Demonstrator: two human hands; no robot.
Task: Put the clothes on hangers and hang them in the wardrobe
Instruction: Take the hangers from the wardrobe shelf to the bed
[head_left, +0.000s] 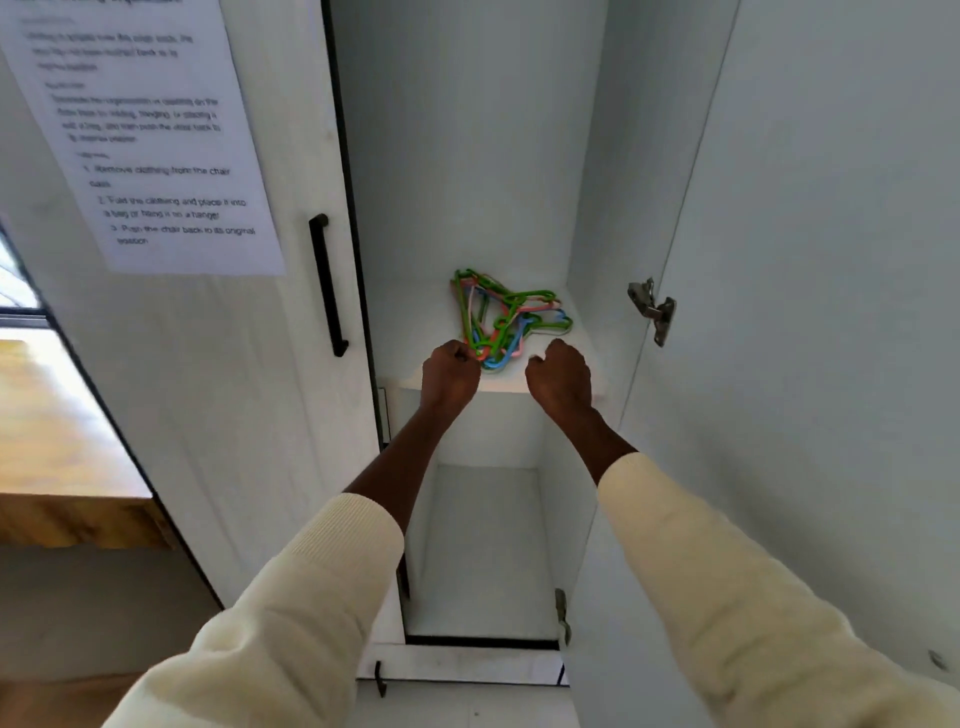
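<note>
both arms outstretched, left hand (450, 375) curled, right hand (560, 378) curled

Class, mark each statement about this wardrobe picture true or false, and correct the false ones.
1. The hangers lie in a pile on a shelf inside the wardrobe. True.
2. The wardrobe's right door is closed. False: it stands open, hinges showing.
3. The left hand is at the near edge of the hanger pile. True.
4. A shirt already hangs in the wardrobe. False: no clothes are visible inside.
5. A printed sheet is stuck on the left door. True.
</note>
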